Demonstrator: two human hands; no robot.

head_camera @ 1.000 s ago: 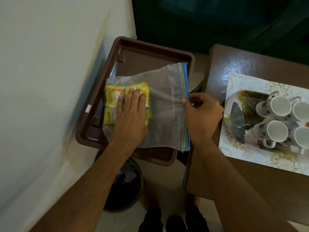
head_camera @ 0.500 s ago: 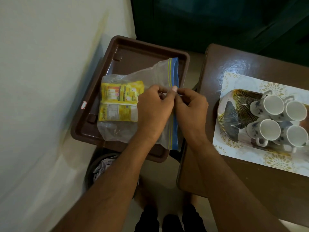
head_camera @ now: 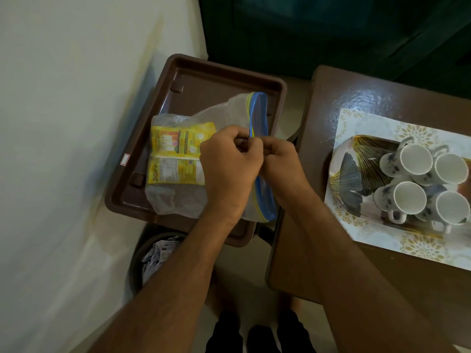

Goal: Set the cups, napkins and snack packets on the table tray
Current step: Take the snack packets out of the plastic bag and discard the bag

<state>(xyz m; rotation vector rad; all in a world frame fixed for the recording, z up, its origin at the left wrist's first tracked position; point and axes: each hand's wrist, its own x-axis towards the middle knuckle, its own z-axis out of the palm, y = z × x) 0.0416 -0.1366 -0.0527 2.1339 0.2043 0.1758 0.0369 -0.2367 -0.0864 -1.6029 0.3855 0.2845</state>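
A clear zip bag (head_camera: pixel 224 115) with a blue seal strip lies in the brown tray (head_camera: pixel 209 77). Yellow snack packets (head_camera: pixel 175 156) sit inside the bag at its left end. My left hand (head_camera: pixel 229 169) and my right hand (head_camera: pixel 283 161) meet at the blue strip, each pinching one side of the bag's mouth. Several white cups (head_camera: pixel 413 161) with blue flowers stand close together on a patterned table tray (head_camera: pixel 354 174) on the brown table at the right.
A white wall (head_camera: pixel 63 149) runs along the left, close to the brown tray. A dark waste bin (head_camera: pixel 150 256) with paper in it stands below the tray. A white and gold mat (head_camera: pixel 420 248) lies under the patterned tray on the table (head_camera: pixel 318 250).
My left hand has left the yellow packets and moved right to the blue strip. Both hands now pinch the bag's mouth, which has lifted a little.
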